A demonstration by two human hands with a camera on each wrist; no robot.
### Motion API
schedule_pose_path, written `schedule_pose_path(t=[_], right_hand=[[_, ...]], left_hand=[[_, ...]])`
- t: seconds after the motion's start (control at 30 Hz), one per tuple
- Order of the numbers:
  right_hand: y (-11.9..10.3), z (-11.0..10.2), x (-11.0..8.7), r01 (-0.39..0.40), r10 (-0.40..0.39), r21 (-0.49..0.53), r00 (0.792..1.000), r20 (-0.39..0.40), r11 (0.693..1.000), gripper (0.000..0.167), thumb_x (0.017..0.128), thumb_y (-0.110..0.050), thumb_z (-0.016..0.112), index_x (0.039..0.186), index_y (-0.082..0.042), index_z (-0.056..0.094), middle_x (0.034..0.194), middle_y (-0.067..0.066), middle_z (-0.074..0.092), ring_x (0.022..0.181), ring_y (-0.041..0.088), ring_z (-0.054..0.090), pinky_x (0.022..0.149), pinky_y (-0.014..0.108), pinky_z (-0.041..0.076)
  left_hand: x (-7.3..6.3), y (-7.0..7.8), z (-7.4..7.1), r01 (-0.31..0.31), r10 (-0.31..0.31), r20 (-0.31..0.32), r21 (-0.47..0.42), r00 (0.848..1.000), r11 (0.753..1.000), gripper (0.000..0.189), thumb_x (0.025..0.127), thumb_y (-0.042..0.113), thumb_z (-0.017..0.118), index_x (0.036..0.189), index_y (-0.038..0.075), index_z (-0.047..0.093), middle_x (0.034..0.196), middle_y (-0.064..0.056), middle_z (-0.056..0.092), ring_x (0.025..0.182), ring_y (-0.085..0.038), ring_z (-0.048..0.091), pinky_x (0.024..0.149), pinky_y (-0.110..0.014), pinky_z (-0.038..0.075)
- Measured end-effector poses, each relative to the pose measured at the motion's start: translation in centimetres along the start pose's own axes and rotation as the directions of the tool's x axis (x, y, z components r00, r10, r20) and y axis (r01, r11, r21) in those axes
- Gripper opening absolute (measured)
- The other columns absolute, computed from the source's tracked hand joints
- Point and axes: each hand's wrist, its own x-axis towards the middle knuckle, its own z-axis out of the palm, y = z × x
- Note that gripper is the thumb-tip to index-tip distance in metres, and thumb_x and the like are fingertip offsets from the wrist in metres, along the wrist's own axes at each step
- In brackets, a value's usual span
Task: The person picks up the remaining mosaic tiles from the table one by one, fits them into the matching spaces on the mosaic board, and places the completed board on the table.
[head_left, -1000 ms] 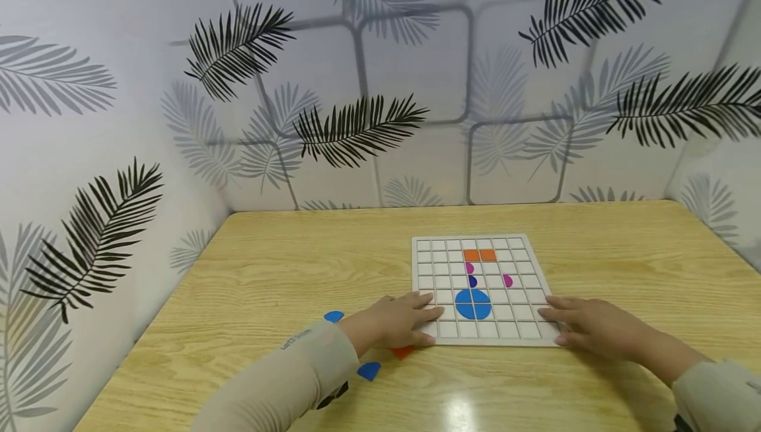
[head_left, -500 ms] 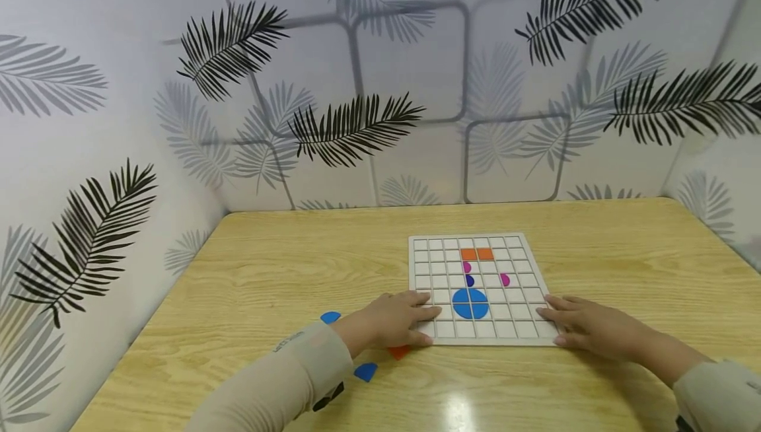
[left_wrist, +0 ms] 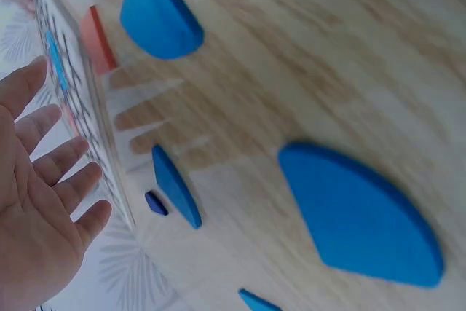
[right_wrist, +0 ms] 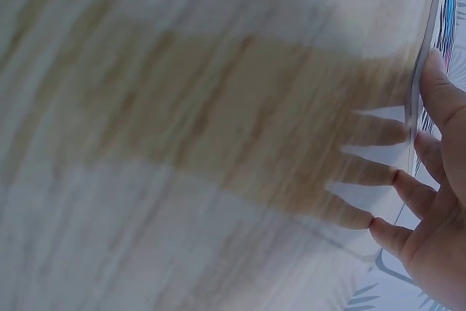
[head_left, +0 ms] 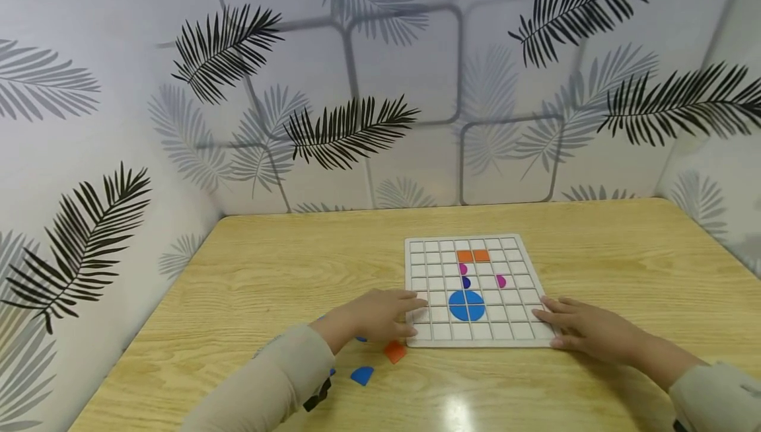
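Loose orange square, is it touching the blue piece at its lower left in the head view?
Apart: the head view shows bare table between the orange square and the blue piece.

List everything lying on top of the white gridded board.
Two orange squares, two magenta half-circles, one dark-blue half-circle and four blue quarter-circles forming a circle. What the left hand and right hand cover at its edges cannot be seen.

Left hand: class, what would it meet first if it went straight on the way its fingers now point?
Most likely the white grid board: in the head view the left hand overlaps its left edge, though contact is unclear. Farther along lies the blue circle.
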Motion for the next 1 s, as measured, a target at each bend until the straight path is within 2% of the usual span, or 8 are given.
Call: schedule_pose_path(t=[0.3,0.5,0.63,0.77,1.0], right_hand=[[0.0,0.3,0.0,0.022,-0.022,-0.024,1.0,-0.02,0.999,0.05,0.082,-0.041,0.052,0.12,-0.008,0.052,0.123,0.021,0.043,0.108,0.044,0.039,0.08,0.053,0.035],[0.0,0.6,-0.4,0.04,-0.041,-0.015,0.998,-0.048,0.999,0.048,0.082,-0.038,0.052,0.121,-0.01,0.051,0.123,0.022,0.043,0.107,0.045,0.039,0.079,0.053,0.036],[0.2,0.7,-0.4,0.049,-0.049,-0.007,0.997,-0.059,0.999,0.048,0.083,-0.036,0.053,0.123,-0.01,0.049,0.123,0.022,0.043,0.107,0.046,0.038,0.079,0.054,0.034],[0.3,0.9,-0.4,0.059,-0.06,-0.017,0.995,-0.077,0.998,0.047,0.082,-0.035,0.054,0.123,-0.01,0.049,0.123,0.021,0.043,0.107,0.046,0.039,0.079,0.054,0.034],[0.5,1.3,-0.5,0.067,-0.069,-0.018,0.992,-0.104,0.998,0.047,0.082,-0.032,0.055,0.124,-0.012,0.048,0.122,0.021,0.044,0.107,0.045,0.039,0.079,0.054,0.034]], left_hand=[[-1.7,-1.6,-0.5,-0.02,0.01,-0.074,-0.139,0.997,0.99,0.052,0.087,0.034,0.048,0.134,0.017,0.033,0.136,-0.005,0.031,0.124,-0.019,0.026,0.098,-0.037,0.023],[-3.0,-2.4,-0.4,0.011,-0.03,-0.077,-0.239,0.997,0.971,0.054,0.087,0.038,0.047,0.135,0.019,0.03,0.137,-0.004,0.028,0.124,-0.021,0.024,0.097,-0.04,0.023],[-3.8,-2.8,-0.6,-0.001,-0.027,-0.094,-0.28,0.995,0.96,0.056,0.087,0.039,0.046,0.135,0.015,0.03,0.137,-0.006,0.028,0.125,-0.021,0.023,0.098,-0.039,0.023],[-4.6,-3.1,-0.8,-0.006,-0.034,-0.116,-0.331,0.993,0.944,0.056,0.087,0.038,0.047,0.135,0.013,0.029,0.137,-0.005,0.028,0.125,-0.022,0.022,0.098,-0.04,0.022],[-6.1,-3.7,-0.8,0.019,-0.088,-0.135,-0.446,0.987,0.895,0.056,0.087,0.03,0.05,0.135,0.013,0.028,0.138,-0.007,0.027,0.126,-0.025,0.02,0.097,-0.042,0.023]])
